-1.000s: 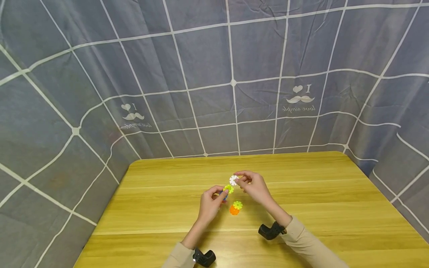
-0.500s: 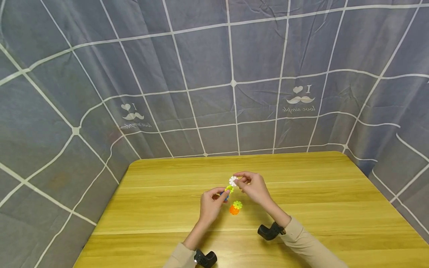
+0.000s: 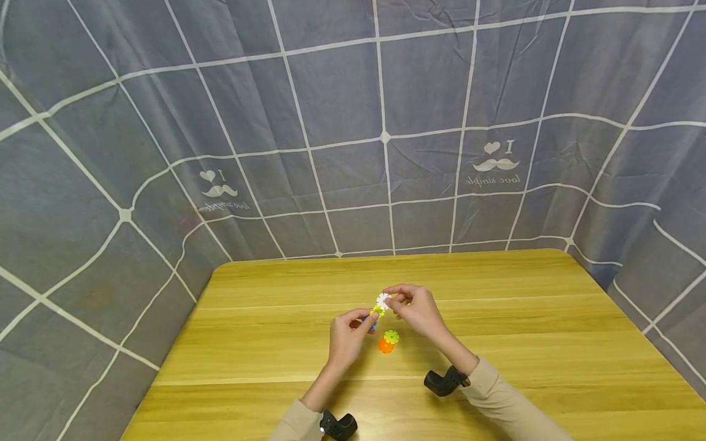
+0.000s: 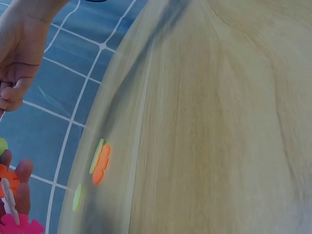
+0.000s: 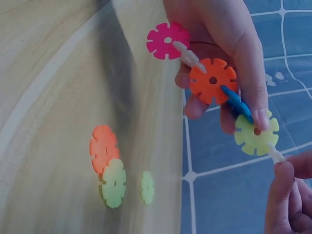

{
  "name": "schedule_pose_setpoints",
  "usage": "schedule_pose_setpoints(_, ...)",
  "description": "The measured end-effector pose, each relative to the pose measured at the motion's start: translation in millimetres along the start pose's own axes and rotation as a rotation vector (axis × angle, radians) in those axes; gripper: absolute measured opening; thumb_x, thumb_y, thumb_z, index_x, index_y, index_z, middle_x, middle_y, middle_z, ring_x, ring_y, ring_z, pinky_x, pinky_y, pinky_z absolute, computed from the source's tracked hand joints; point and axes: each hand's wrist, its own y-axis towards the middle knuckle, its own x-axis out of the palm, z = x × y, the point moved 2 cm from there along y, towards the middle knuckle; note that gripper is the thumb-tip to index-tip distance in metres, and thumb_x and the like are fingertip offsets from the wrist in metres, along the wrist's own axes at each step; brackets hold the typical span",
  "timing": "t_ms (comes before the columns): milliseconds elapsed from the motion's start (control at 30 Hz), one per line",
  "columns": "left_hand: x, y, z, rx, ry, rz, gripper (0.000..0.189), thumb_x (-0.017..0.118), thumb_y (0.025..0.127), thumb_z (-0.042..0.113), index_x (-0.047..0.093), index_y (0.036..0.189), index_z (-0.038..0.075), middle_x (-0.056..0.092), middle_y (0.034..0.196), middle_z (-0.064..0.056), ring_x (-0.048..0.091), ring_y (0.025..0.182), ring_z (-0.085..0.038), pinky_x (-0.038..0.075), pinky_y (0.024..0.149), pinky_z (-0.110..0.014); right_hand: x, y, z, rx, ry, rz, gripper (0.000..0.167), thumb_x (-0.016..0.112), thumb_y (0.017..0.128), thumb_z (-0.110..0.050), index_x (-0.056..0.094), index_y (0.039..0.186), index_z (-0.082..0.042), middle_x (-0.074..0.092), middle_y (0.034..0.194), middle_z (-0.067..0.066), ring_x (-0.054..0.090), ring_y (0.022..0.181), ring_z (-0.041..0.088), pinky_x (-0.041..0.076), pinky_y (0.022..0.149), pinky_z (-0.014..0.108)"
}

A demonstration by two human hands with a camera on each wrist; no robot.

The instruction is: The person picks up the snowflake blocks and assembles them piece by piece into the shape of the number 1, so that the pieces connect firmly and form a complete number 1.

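Note:
Slotted plastic snowflake discs are joined in a chain. My left hand (image 3: 347,338) pinches its yellow disc (image 5: 256,135) between thumb and fingers. In the right wrist view the chain runs on through a blue disc (image 5: 237,104), an orange disc (image 5: 213,88) and a white disc (image 5: 189,56) to a pink disc (image 5: 168,41). My right hand (image 3: 419,310) pinches another white disc (image 3: 382,300) by thumb and fingertips. Its edge meets the rim of the yellow disc; whether the slots interlock I cannot tell.
Below the hands, a loose orange disc (image 3: 385,346) lies on the wooden table (image 3: 265,349), overlapped by a yellow-green disc (image 3: 391,337). Another pale green disc (image 5: 147,187) lies beside them in the right wrist view. A grey gridded curtain (image 3: 353,177) hangs behind the table.
My right hand has brought the white disc slightly down and left, from just above the yellow disc to against its edge. The left hand and the loose discs have hardly moved.

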Motion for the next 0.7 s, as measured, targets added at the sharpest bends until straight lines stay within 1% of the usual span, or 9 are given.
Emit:
schedule_pose_setpoints(100,5.2,3.7,-14.0,0.006,-0.005,0.026,0.014,0.068,0.088,0.008,0.074,0.092,-0.005,0.072,0.078,-0.021,0.066,0.069,-0.045,0.033,0.046,-0.011,0,1.0,1,0.007,0.009,0.002,0.018,0.066,0.085,-0.004,0.072,0.102,-0.001,0.064,0.065,0.01,0.062,0.055,0.03,0.034,0.04,0.018)
schedule_pose_setpoints(200,10.1,7.0,-26.8,0.022,-0.005,0.057,0.013,0.071,0.086,0.01,0.075,0.089,-0.002,0.073,0.077,-0.018,0.068,0.065,-0.036,0.035,0.047,-0.012,0,1.7,2,0.028,0.025,0.009,0.017,0.065,0.084,-0.002,0.072,0.1,0.001,0.064,0.066,0.017,0.06,0.051,0.024,0.029,0.039,0.017)
schedule_pose_setpoints(267,11.8,7.7,-30.4,0.046,-0.005,0.07,0.012,0.073,0.085,0.013,0.076,0.087,0.002,0.073,0.075,-0.015,0.068,0.062,-0.026,0.037,0.048,-0.012,-1,1.2,2,0.043,0.038,0.015,0.017,0.065,0.083,-0.001,0.072,0.099,0.002,0.063,0.066,0.019,0.06,0.051,0.024,0.029,0.04,0.017)
schedule_pose_setpoints(333,12.5,7.8,-31.0,0.072,0.007,0.081,0.013,0.074,0.084,0.017,0.076,0.085,0.004,0.073,0.073,-0.011,0.066,0.06,-0.015,0.039,0.048,-0.013,-1,1.1,2,0.057,0.052,0.016,0.017,0.065,0.083,0.0,0.071,0.098,0.002,0.063,0.064,0.017,0.061,0.052,0.028,0.03,0.04,0.017)
schedule_pose_setpoints(400,13.0,8.1,-31.4,0.096,0.025,0.088,0.015,0.074,0.084,0.021,0.077,0.083,0.006,0.073,0.071,-0.009,0.064,0.06,-0.007,0.04,0.049,-0.013,-1,1.3,2,0.065,0.065,0.01,0.017,0.065,0.083,0.0,0.071,0.098,0.003,0.062,0.063,0.014,0.061,0.054,0.032,0.032,0.041,0.017)
schedule_pose_setpoints(433,13.1,8.1,-31.5,0.105,0.032,0.089,0.016,0.074,0.084,0.022,0.077,0.083,0.007,0.073,0.071,-0.008,0.064,0.059,-0.005,0.04,0.049,-0.013,-1,1.5,2,0.07,0.068,0.004,0.017,0.065,0.083,0.0,0.071,0.099,0.003,0.061,0.062,0.012,0.062,0.055,0.034,0.032,0.041,0.017)
schedule_pose_setpoints(567,14.0,7.7,-30.8,0.119,0.065,0.089,0.016,0.074,0.084,0.023,0.076,0.083,0.007,0.073,0.071,-0.008,0.064,0.059,-0.004,0.044,0.05,-0.015,-2,2.9,6,0.084,0.078,-0.018,0.018,0.066,0.084,-0.002,0.071,0.1,0.003,0.06,0.061,0.008,0.061,0.054,0.03,0.034,0.042,0.018)
schedule_pose_setpoints(633,14.5,7.7,-30.2,0.111,0.068,0.085,0.016,0.074,0.084,0.022,0.075,0.084,0.006,0.073,0.071,-0.009,0.065,0.059,-0.006,0.047,0.052,-0.016,-3,3.3,8,0.087,0.084,-0.031,0.018,0.065,0.085,-0.003,0.07,0.102,0.003,0.061,0.061,0.008,0.06,0.054,0.026,0.036,0.043,0.018)
schedule_pose_setpoints(700,14.9,8.0,-30.1,0.103,0.062,0.077,0.016,0.074,0.084,0.022,0.074,0.085,0.006,0.073,0.072,-0.011,0.066,0.059,-0.011,0.048,0.052,-0.017,-5,3.5,9,0.086,0.086,-0.044,0.019,0.065,0.086,-0.004,0.07,0.103,0.004,0.062,0.063,0.01,0.061,0.054,0.024,0.04,0.044,0.02)
